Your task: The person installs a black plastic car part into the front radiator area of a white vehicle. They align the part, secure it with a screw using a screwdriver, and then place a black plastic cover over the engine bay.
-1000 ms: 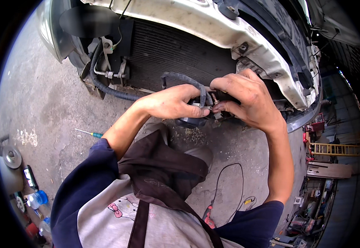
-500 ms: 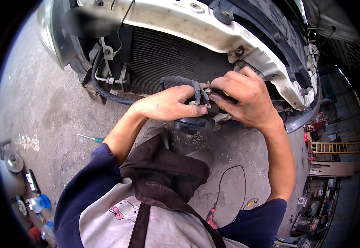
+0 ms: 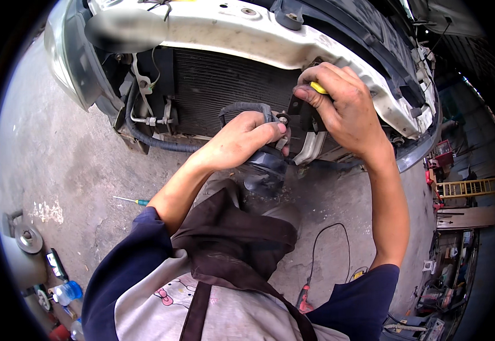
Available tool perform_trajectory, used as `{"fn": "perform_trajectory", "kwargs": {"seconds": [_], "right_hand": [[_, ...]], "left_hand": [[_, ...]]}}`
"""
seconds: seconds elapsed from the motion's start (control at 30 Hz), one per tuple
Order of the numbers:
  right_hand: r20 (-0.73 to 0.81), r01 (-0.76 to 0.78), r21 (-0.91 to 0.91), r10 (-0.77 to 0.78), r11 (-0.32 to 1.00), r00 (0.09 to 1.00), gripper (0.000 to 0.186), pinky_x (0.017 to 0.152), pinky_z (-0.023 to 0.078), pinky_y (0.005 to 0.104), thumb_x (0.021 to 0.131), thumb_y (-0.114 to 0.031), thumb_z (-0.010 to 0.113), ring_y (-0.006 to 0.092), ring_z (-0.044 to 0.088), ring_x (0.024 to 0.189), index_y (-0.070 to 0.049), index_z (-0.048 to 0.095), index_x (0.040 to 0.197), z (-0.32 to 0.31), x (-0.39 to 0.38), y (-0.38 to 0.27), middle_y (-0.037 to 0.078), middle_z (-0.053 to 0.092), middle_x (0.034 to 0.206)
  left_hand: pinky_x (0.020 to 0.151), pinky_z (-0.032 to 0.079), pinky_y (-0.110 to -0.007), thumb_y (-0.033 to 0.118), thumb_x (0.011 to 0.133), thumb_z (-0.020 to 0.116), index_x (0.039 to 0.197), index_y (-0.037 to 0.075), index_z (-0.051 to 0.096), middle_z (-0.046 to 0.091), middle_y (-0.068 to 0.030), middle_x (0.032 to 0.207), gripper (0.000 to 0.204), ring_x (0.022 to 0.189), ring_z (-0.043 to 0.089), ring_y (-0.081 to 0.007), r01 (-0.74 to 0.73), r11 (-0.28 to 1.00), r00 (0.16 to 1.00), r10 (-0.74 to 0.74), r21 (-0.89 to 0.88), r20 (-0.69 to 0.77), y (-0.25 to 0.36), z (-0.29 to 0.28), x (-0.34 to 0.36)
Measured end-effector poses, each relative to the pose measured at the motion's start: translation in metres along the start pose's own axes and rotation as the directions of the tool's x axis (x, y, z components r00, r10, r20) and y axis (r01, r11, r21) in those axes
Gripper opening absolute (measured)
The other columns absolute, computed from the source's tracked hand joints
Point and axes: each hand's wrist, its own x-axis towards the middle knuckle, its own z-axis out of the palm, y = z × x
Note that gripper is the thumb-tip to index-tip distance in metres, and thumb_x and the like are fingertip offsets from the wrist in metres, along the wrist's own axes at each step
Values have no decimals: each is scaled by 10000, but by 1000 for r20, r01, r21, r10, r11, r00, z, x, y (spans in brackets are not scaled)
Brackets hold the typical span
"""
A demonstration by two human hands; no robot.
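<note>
My left hand (image 3: 240,139) is closed, thumb and fingers pinching a small metal bracket with a bolt (image 3: 283,120) on it. Just beneath hangs a black rounded part (image 3: 265,170) that looks like a car horn. A taped dark wire harness (image 3: 244,107) loops over behind these fingers. My right hand (image 3: 344,108), higher and to the right, closes on a small thing with a yellow end (image 3: 318,87); the rest of it is hidden by the fingers. Below that hand are a dark bracket (image 3: 310,116) and a bent silver metal strip (image 3: 310,149).
The opened car front shows a white crossbeam (image 3: 224,31), a finned radiator (image 3: 219,79), a headlight (image 3: 68,62) and a black hose (image 3: 156,142). On the concrete floor lie a green-handled screwdriver (image 3: 139,202) and a red corded tool (image 3: 303,295). A yellow ladder (image 3: 469,187) is at right.
My right hand has moved up and away from the bolt, and the yellow end shows more. The left hand stays at the bracket; the black rounded part now shows more below it.
</note>
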Motion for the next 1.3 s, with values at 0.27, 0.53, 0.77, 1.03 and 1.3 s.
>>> {"fn": "perform_trajectory", "kwargs": {"seconds": [0.27, 0.53, 0.77, 1.03, 1.3], "right_hand": [[-100, 28, -131, -42, 991, 994, 149, 687, 424, 367, 873, -205, 718, 275, 576, 677, -75, 647, 858, 6, 1, 0, 53, 609, 760], [-49, 83, -147, -91, 986, 995, 124, 667, 406, 354, 846, -175, 724, 246, 593, 690, -76, 649, 850, 11, -5, -2, 36, 606, 749], [-48, 91, -134, -98, 987, 994, 142, 662, 395, 358, 858, -192, 716, 244, 592, 684, -76, 638, 830, 12, -3, -3, 40, 601, 740], [-67, 88, -160, -100, 983, 993, 167, 642, 391, 358, 871, -204, 712, 245, 584, 660, -77, 625, 808, 12, -1, 0, 40, 597, 727], [-5, 92, -132, -93, 987, 996, 136, 652, 405, 363, 867, -183, 709, 257, 595, 687, -71, 634, 851, 8, -2, -2, 52, 607, 760]], "left_hand": [[587, 432, -341, 337, 941, 614, 771, -78, 638, 570, -72, 629, 449, 630, 508, -114, -38, 970, 953, 107, 239, -283, -5, 21, 20], [483, 354, -352, 367, 864, 681, 623, -83, 558, 430, -66, 507, 525, 546, 411, -98, 33, 922, 940, 102, 385, -326, 0, 14, 17], [478, 365, -379, 363, 837, 680, 595, -102, 526, 414, -135, 494, 546, 515, 412, -122, 82, 878, 908, 129, 472, -398, 0, 18, 22], [569, 448, -421, 347, 855, 648, 685, -120, 586, 533, -218, 564, 501, 542, 547, -218, -26, 906, 865, 232, 423, -444, -3, 25, 22], [620, 457, -381, 351, 884, 627, 775, -100, 628, 578, -161, 634, 464, 638, 564, -175, -1, 933, 914, 147, 361, -377, 2, 17, 28]]}}
